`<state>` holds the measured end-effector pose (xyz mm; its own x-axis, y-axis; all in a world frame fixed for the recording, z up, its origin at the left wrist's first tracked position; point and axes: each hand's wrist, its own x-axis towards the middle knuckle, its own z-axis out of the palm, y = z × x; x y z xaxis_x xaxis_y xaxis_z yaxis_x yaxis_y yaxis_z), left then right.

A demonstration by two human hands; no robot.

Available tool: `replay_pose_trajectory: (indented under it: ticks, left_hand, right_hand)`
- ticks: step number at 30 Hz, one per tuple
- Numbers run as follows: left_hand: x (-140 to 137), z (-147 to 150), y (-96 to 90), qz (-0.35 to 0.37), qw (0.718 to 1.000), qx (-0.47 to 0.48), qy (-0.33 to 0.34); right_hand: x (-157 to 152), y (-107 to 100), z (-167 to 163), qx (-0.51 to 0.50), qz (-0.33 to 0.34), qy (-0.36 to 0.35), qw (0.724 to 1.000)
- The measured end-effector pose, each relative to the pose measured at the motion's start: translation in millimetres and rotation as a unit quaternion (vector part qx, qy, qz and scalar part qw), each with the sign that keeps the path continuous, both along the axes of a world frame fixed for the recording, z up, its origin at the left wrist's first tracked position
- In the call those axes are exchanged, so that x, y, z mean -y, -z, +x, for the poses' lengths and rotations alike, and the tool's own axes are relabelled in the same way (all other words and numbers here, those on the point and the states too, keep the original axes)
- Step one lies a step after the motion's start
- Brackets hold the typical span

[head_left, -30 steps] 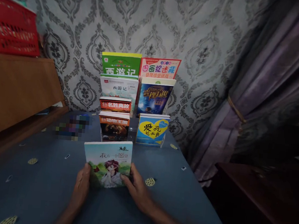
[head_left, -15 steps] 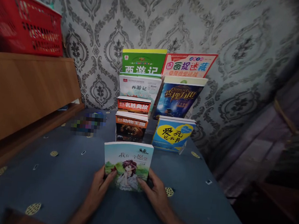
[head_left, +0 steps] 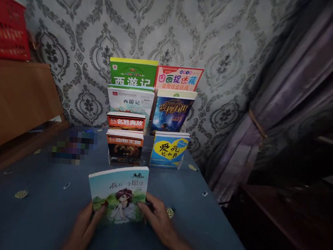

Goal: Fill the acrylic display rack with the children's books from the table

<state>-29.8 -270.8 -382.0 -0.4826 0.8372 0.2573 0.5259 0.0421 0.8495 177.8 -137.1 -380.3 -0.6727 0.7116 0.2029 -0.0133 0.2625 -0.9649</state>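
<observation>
Swinging right since half a second ago, my head view is now showing the rectangular paperback with a pale blue and green cover (head_left: 125,201) tilting, its left side dipping lower. From my remote seat I am watching the bare left hand (head_left: 84,226) pinching its left edge, thumb in front and fingers behind; the bare right hand (head_left: 158,219) is pinching the right edge likewise.

Seven book fronts are standing in the clear plastic tiered rack (head_left: 145,156): four are rising on the left, from an orange-and-black lion book (head_left: 125,152) near to a green yellow-topped book (head_left: 130,69) far; three are lining the right, from a bright blue yellow-hearted book (head_left: 167,162) near to a pinkish-red book (head_left: 177,81) far. Only the paperback is showing outside, just on the rack's near side.

Dark blue cloth printed with yellow seed-pods is covering the table (head_left: 38,219); a pixelated item (head_left: 73,146) is lying far left. Beyond, grey patterned wallpaper (head_left: 227,60) is filling the wall; a red plastic basket (head_left: 7,25) is resting on a brown wooden cabinet (head_left: 14,96) left, and a tied purple-grey curtain (head_left: 255,109) is hanging right.
</observation>
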Motion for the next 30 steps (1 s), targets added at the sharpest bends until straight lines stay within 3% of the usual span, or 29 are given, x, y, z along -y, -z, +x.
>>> replay_pose_trajectory:
  ticks: [3, 11, 20, 30]
  left_hand:
    - [1, 2, -7.3, -0.008, 1.000, -0.016, -0.017]
    - [-21, -9, -36.9, -0.007, 0.994, -0.084, 0.066]
    - [-55, 3, -100.2, 0.090, 0.976, -0.195, 0.039]
    - [-75, 25, -150.6, 0.151, 0.942, -0.301, -0.002]
  right_hand:
    - [-5, -6, -1, -0.025, -0.025, -0.024, 0.999]
    - [-31, -23, -3, -0.090, -0.049, -0.081, 0.991]
    - [-69, -85, -2, -0.096, 0.063, -0.055, 0.992]
    - [-109, -142, -5, -0.100, 0.171, -0.060, 0.978]
